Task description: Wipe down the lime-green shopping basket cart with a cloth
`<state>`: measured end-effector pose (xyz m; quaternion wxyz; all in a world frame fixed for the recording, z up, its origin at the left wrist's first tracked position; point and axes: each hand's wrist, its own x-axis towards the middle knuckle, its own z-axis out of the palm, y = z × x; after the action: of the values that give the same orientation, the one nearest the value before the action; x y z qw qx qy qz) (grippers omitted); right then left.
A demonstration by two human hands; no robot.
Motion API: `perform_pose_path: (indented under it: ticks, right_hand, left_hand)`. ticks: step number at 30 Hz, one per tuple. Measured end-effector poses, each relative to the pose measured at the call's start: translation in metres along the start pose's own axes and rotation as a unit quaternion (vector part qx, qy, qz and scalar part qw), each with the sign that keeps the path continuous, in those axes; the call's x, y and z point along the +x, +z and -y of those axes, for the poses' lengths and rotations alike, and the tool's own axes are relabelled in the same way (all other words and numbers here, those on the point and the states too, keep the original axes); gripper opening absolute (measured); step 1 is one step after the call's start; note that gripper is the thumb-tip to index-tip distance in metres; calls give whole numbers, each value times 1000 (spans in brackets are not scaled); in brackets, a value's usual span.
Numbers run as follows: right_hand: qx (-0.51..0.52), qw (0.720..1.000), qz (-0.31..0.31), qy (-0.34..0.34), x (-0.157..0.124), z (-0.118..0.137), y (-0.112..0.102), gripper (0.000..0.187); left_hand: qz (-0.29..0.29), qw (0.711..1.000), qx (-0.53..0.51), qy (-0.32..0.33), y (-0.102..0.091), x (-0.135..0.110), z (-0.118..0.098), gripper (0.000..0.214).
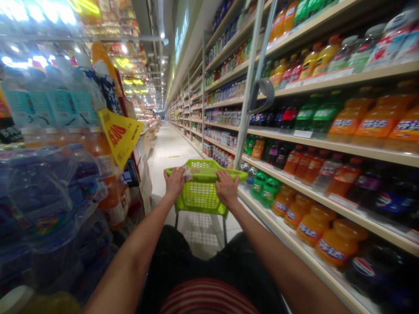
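Observation:
A lime-green shopping cart (199,204) with a perforated basket stands right in front of me on dark legs. My left hand (175,182) is wrapped over the left part of its handle. Beside the left fingers there is a small crumpled, whitish plastic wrap (187,172); whether the hand grips it too, I cannot tell. On the handle's right part, my right hand (227,186) is closed with the fingers over the bar. Both arms reach forward, and the hands are roughly level.
To the right run long shelves (327,146) of bottled drinks, with a grey curved bracket (262,95) jutting out. At left stand shrink-wrapped water bottles (42,192) and a yellow price sign (120,136). A pale tiled aisle (165,144) stretches ahead between them.

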<state>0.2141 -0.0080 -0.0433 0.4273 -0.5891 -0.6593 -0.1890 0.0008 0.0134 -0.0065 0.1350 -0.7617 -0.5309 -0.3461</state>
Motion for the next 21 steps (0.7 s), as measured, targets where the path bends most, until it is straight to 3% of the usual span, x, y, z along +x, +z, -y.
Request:
perform_pose_path:
  ticks: [2,5,10,14,18,21]
  right_hand:
    - [2,1000,-3,-4,-1,-1,0,42]
    - [10,1000,-4,-12,-2,-4,-1,42]
    - [15,1000,-4,-7,-2,-4,0,41]
    - [14,1000,-6,-1,-2,-3,1,42]
    - [5,1000,-3,-6,-2,-4,0,42]
    - [0,1000,-2,-9,-2,-6,-1,42]
  left_hand:
    - [15,999,5,36,1,-1,-3,38]
    - [14,999,17,43,0,-2,12,39]
    - [-38,997,11,-66,-7,-2,40,40]
    - [-39,998,7,-57,-2,-4,26,39]
    - [-23,1000,-2,-3,9,-6,0,38]
    - [-2,999,-3,39,11,-6,-7,39]
